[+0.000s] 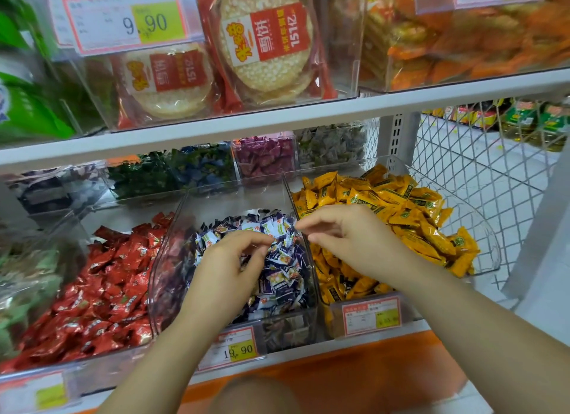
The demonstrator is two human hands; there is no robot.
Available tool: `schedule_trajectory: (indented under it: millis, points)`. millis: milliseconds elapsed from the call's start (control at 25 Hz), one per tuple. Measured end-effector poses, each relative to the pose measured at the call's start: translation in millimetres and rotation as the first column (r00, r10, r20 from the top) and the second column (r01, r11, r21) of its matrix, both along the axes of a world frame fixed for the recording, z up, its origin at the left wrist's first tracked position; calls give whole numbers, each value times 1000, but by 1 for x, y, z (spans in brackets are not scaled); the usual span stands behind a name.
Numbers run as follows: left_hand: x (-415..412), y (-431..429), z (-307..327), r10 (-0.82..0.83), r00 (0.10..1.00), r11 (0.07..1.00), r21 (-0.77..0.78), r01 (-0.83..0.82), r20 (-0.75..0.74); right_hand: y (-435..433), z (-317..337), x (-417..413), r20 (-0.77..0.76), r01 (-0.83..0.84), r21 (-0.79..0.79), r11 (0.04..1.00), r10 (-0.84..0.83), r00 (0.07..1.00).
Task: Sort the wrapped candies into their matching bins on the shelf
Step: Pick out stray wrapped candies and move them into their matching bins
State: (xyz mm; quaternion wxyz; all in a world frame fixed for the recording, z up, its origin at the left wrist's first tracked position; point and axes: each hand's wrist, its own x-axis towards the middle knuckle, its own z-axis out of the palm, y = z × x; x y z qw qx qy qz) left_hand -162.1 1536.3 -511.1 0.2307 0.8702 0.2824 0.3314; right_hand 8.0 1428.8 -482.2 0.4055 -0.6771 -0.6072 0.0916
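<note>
Left hand hides some purple candies.

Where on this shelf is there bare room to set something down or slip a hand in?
Bare white shelf shows between the red candy bin and the back-row bins; the yellow bin's far right corner is also open. Crowded: the purple bin, where the left hand rests and the right hand hovers.

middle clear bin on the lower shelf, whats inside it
A heap of purple-and-white wrapped candies fills the middle bin. The left hand reaches into it, curled over the pile. The candies beneath the hand, anything in its grip, and the bin's floor are covered.
</note>
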Motion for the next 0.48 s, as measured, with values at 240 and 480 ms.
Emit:
schedule_trajectory:
  millis: [240, 480]
  points:
    - [15, -13, 6, -150, 988, 988, 17, 151, -24, -33, 5, 20, 119, -28, -301, 953, 67, 991]
    - [23, -19, 8, -234, 970, 970, 49, 238, -63, -51, -16, 25, 357, -7, -613, 790, 285, 889]
